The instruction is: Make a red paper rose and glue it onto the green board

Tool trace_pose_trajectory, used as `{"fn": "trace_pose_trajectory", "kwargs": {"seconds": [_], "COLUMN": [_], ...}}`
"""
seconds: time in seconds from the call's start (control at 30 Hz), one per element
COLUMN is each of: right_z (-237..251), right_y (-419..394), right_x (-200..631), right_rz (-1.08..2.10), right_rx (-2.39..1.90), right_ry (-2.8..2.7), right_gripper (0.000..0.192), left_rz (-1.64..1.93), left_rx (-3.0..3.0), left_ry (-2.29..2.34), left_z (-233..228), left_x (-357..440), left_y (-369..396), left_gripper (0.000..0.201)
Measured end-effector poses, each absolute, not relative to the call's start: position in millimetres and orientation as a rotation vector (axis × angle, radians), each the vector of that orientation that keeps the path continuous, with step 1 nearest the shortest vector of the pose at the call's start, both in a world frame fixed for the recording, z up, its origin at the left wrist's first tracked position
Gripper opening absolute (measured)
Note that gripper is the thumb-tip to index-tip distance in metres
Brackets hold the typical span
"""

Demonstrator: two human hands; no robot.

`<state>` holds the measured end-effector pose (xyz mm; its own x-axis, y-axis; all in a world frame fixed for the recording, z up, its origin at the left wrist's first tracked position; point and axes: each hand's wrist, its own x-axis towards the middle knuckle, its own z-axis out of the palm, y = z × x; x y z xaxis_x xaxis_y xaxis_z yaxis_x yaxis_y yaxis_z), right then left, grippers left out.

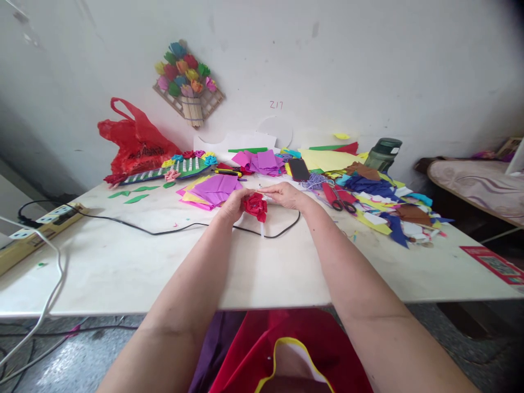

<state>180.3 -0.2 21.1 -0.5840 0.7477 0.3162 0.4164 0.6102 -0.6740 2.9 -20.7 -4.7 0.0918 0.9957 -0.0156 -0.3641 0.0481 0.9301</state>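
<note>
Over the middle of the table, my left hand (pixel 235 203) is closed on a red paper flower (pixel 255 207), which hangs from the fingers with its front toward me. My right hand (pixel 284 195) reaches in from the other side, its fingers pressed together at the flower's back edge; what they pinch there is too small to make out. Just below the flower a short white stick (pixel 262 229) shows, partly hidden. A black cord (pixel 196 224) runs under both hands. Behind my left hand lies a stack of purple, pink and yellow paper (pixel 215 189).
Scissors (pixel 343 203) and many paper scraps (pixel 385 199) lie to the right, near a phone (pixel 298 170) and a green bottle (pixel 383 154). A green board with paper flowers (pixel 180 168) and a red bag (pixel 139 139) stand back left. A power strip (pixel 45 226) sits far left.
</note>
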Motion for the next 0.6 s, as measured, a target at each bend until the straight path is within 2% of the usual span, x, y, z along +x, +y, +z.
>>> {"fn": "trace_pose_trajectory", "kwargs": {"seconds": [0.27,0.6], "right_z": [26.0,33.1], "right_y": [-4.1,-11.8], "right_x": [179.4,178.5], "right_rz": [0.469,0.382], "right_rx": [-0.97,-1.063], "right_ry": [-2.366,-2.398], "right_gripper": [0.037,0.037], "left_rz": [1.291,1.284], "left_rx": [1.013,1.011], "left_ry": [0.874,0.898], "left_z": [-10.3,-13.8], "left_x": [0.8,-1.1], "left_y": [-17.1,-14.3], "left_gripper": [0.018,0.017]}}
